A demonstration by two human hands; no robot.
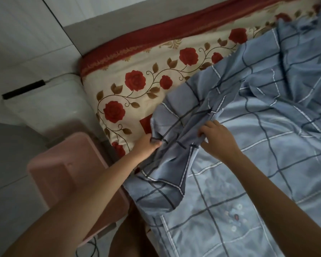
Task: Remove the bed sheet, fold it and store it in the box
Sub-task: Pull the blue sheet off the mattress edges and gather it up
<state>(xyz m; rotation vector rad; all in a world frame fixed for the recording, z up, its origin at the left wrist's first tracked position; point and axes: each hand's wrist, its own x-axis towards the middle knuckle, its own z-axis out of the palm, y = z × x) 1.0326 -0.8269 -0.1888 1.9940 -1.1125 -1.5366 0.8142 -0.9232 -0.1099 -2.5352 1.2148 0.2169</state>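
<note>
Bed sheet [258, 138], blue checked, peeled off rose-print mattress [137, 75] toward 4 o'clock; edge pinched in left hand [148, 145], bunched fold clutched in right hand [219, 140]. Likely fault: uneven pull, skewed corners, crooked fold.

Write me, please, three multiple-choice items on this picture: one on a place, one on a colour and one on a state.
1. Where is the pink tub relative to the bed?
A. on it
B. beside it, at its left
C. beyond its far end

2. What colour are the roses?
A. yellow
B. red
C. blue

3. What is the left hand doing?
A. hanging idle
B. resting on the tub
C. gripping the sheet

Answers:
1 B, as the tub sits by the bed's left edge.
2 B, as each bloom is deep red on a cream ground.
3 C, as its thumb and fingers pinch the bunched blue cloth.
</note>
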